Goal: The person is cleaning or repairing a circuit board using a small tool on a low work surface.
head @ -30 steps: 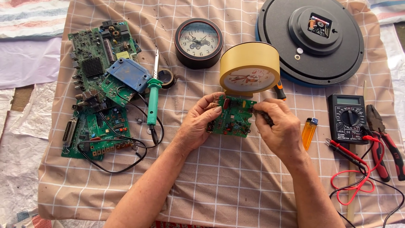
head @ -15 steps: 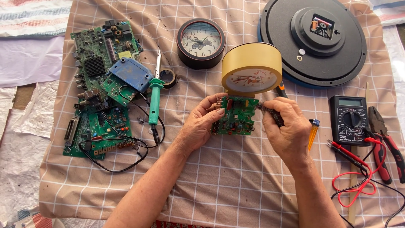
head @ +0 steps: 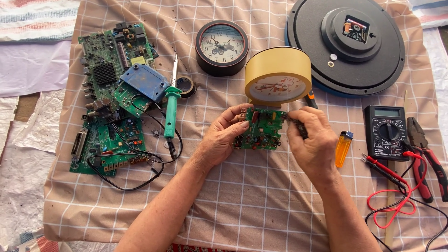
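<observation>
Left hand (head: 223,136) has the small green circuit board (head: 259,129) pinched by its left edge, thumb on top, fingers curled under, board face up just above the checked cloth (head: 261,205). Right hand (head: 313,140) is closed around a dark tool (head: 298,127) and brings its tip to the board's upper right corner; what kind of tool it is, I cannot tell, since the fingers cover most of it.

Just behind the board stands a yellow round clock (head: 278,77), face toward us. Further back sit a small dark-rimmed clock (head: 221,46) and a large black clock (head: 346,44) lying back side up with its movement showing. To the right of the working hand lie an orange lighter (head: 343,148), a multimeter (head: 385,132) with red and black leads (head: 396,186), and red-handled pliers (head: 427,161).

Off to the left, a green-handled soldering iron (head: 171,109) lies untouched beside a pile of larger circuit boards (head: 109,98).

As for progress, I'd judge this early: the board is under work by hand, nothing is soldered or metered right now, and no clock looks reassembled.
</observation>
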